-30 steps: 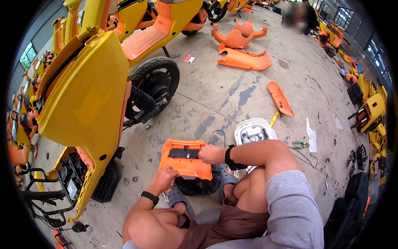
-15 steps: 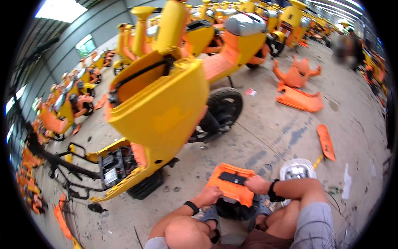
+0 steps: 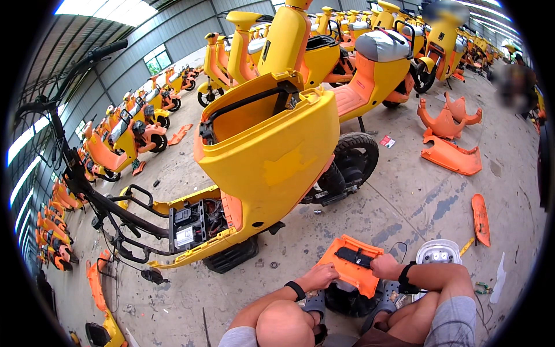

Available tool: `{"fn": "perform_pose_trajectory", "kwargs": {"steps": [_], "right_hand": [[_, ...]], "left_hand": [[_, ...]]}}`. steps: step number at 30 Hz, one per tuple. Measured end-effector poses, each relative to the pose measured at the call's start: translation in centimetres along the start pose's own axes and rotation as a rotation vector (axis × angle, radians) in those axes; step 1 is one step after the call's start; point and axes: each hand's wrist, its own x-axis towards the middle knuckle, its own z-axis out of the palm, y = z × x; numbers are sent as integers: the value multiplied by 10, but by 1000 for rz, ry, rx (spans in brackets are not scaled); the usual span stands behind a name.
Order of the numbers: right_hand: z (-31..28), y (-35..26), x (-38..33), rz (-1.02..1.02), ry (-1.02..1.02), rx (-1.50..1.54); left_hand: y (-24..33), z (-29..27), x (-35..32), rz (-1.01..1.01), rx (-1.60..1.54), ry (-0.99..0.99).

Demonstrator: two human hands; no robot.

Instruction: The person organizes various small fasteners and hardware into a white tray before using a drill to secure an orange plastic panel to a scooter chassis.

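Low in front of me, between my feet, an orange plastic scooter panel [image 3: 365, 282] lies tilted over a dark object [image 3: 344, 302]. A long black piece [image 3: 354, 256] is set in the panel's upper part. My left hand [image 3: 319, 276] has its fingers closed on the panel's left edge. At the right edge, my right hand [image 3: 386, 267] is closed on the panel, close to the end of the black piece; its fingertips are partly hidden. Beyond my hands, a partly stripped yellow scooter [image 3: 272, 156] stands with its floor compartment [image 3: 193, 225] uncovered.
Beside my right arm stands a white-and-silver rounded part [image 3: 438, 253]. Orange panels [image 3: 452, 156] and a narrow orange strip [image 3: 480, 220] lie on the concrete floor to the right. Long orange and yellow trim [image 3: 97, 286] lies at the lower left. Rows of scooters [image 3: 370, 81] fill the background, where a person [image 3: 517, 87] is at the far right.
The whole view has shifted, so the scooter, panel and hands appear farther right and more of the handlebar shows. Both hands keep their hold on the panel.
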Motion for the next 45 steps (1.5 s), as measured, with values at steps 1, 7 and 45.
{"fn": "perform_pose_trajectory", "kwargs": {"steps": [1, 7, 45], "right_hand": [[-7, -5, -1, 1, 11, 13], [11, 12, -4, 101, 55, 95], [6, 21, -44, 46, -38, 53]], "left_hand": [[-8, -3, -2, -22, 40, -29], [-5, 4, 8, 19, -41, 5], [36, 23, 38, 18, -84, 39]]}}
